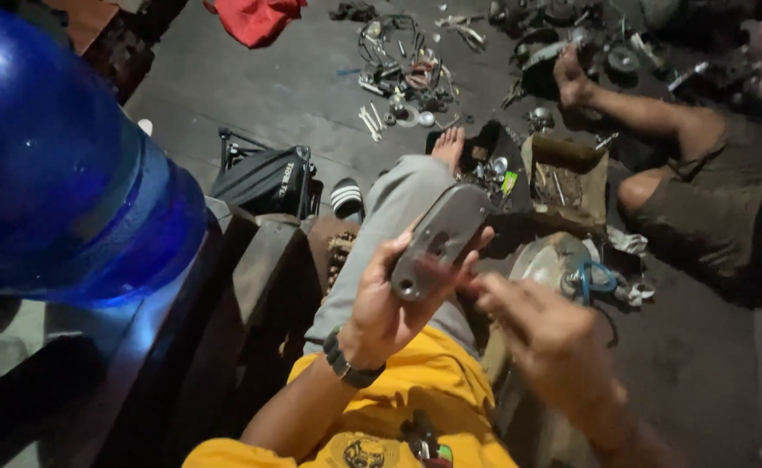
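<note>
Frame centre: left hand (381,303) gripping grey metal plate (440,238), held up over lap. Right hand (545,334) blurred, fingers touching plate's lower end; grip unclear. Work midway; loose parts (407,74) scattered on floor (294,87), upper frame.

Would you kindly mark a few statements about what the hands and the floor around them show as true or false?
1. The left hand holds a grey metal part. True.
2. The right hand grips a hammer. False: it holds no tool that can be seen; its blurred fingers reach toward the metal part.
3. A blue water bottle stands at the left. True.
4. The red cloth lies on the person's lap. False: it lies far off on the floor.
5. Another person's bare legs stretch across the floor at the right. True.
</note>
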